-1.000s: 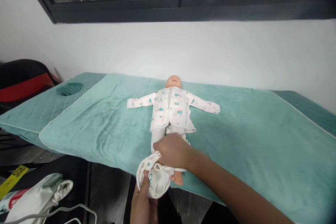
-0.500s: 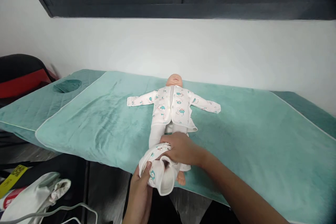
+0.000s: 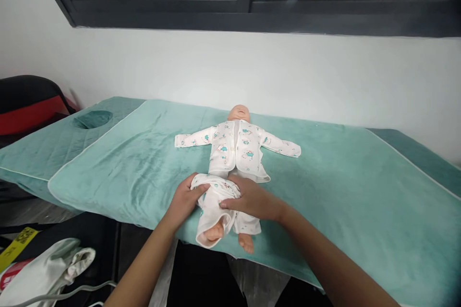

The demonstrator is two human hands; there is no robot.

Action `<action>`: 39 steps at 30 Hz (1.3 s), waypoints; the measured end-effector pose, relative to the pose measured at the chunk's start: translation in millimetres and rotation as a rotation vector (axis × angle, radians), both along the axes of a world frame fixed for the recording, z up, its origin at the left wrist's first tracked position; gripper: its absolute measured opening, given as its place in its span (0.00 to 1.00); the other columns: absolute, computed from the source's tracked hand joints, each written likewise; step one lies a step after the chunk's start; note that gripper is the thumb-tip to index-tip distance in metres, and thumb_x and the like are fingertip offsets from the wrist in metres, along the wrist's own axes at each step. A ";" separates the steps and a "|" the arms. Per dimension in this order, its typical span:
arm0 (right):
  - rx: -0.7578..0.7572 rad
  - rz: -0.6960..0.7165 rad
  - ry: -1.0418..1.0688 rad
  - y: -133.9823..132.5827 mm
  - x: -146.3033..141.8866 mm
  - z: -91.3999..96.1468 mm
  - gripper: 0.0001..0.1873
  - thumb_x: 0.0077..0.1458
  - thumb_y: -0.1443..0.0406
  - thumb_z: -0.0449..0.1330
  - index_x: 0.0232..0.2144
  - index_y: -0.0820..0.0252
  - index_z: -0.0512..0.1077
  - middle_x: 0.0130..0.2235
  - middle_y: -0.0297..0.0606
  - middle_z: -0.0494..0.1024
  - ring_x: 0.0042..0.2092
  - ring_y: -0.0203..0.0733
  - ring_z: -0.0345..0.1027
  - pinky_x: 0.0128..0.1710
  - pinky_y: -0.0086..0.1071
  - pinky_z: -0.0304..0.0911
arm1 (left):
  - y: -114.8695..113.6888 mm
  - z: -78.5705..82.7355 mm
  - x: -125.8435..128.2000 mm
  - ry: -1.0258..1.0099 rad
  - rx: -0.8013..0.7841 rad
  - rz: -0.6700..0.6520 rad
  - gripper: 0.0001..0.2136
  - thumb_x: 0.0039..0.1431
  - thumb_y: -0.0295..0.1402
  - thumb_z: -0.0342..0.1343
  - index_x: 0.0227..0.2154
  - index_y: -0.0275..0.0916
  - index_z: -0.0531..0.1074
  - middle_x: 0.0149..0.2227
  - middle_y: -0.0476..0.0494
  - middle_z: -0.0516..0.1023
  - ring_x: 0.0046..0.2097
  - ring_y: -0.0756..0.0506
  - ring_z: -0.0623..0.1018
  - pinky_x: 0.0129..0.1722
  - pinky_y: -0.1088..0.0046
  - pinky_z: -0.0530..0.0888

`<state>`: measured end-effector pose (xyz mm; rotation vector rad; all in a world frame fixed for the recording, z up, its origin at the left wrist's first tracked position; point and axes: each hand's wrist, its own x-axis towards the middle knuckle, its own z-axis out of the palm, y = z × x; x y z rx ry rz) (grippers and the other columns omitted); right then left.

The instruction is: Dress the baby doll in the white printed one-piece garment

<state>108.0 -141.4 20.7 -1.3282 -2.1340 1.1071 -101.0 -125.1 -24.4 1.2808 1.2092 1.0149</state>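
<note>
So the massage bed (image 3: 342,201) and the doll (image 3: 239,113) look pretty much as they do half a second earlier: doll on its back in the middle of the bed, head far, feet near, jacket (image 3: 223,146) spread with both sleeves out. The new bit is the trousers (image 3: 213,208). Instead of a scrunched-up ring at the near side, the left leg is now drawn along the doll's leg, with the top bunched just short of the jacket's hem. The left foot (image 3: 215,232) sits inside its cuff and the right foot (image 3: 246,243) pokes out of the other, so probably both legs are through, waist not yet up.

Grip-wise, the left hand (image 3: 184,200) has the bunched cloth on the left, thumb on top; the right hand (image 3: 254,196) pinches the fabric in the middle.

Room: the wall (image 3: 230,67) hems in the far side right past the head. Bed cover runs well out left and right, so elbows are fine. The near edge is the tight one: the left cuff is right about there, can't tell if it overhangs.
</note>
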 end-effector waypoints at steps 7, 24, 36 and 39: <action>0.259 0.029 -0.367 0.1 -3.8 -3.8 0.16 0.54 0.62 0.61 0.45 0.61 0.66 0.41 0.39 0.75 0.42 0.45 0.67 0.39 0.35 0.57 | 16.9 -7.4 -5.1 -0.074 -0.011 -0.141 0.13 0.48 0.39 0.63 0.34 0.36 0.73 0.30 0.49 0.73 0.32 0.48 0.71 0.32 0.76 0.68; 0.309 -0.105 -0.214 -10.1 -2.8 -24.6 0.11 0.49 0.69 0.59 0.37 0.59 0.66 0.39 0.36 0.73 0.43 0.44 0.64 0.44 0.36 0.57 | -5.2 -19.8 -4.7 0.207 0.123 -0.214 0.19 0.43 0.21 0.52 0.42 0.40 0.68 0.35 0.51 0.73 0.36 0.47 0.72 0.36 0.75 0.68; 0.390 -0.064 -0.191 -13.4 -4.6 -29.3 0.15 0.49 0.67 0.64 0.40 0.59 0.67 0.41 0.35 0.73 0.44 0.43 0.64 0.47 0.36 0.56 | -11.8 -13.1 3.4 -0.167 -0.077 -0.022 0.11 0.35 0.23 0.56 0.27 0.38 0.66 0.25 0.56 0.68 0.28 0.52 0.65 0.28 0.79 0.62; 0.448 -0.097 -0.218 -14.4 -9.5 -33.1 0.08 0.51 0.71 0.59 0.34 0.59 0.65 0.38 0.35 0.71 0.42 0.41 0.63 0.44 0.34 0.56 | -11.3 -15.2 7.5 -0.297 -0.077 -0.041 0.09 0.38 0.25 0.60 0.23 0.38 0.64 0.25 0.55 0.67 0.28 0.53 0.65 0.28 0.79 0.62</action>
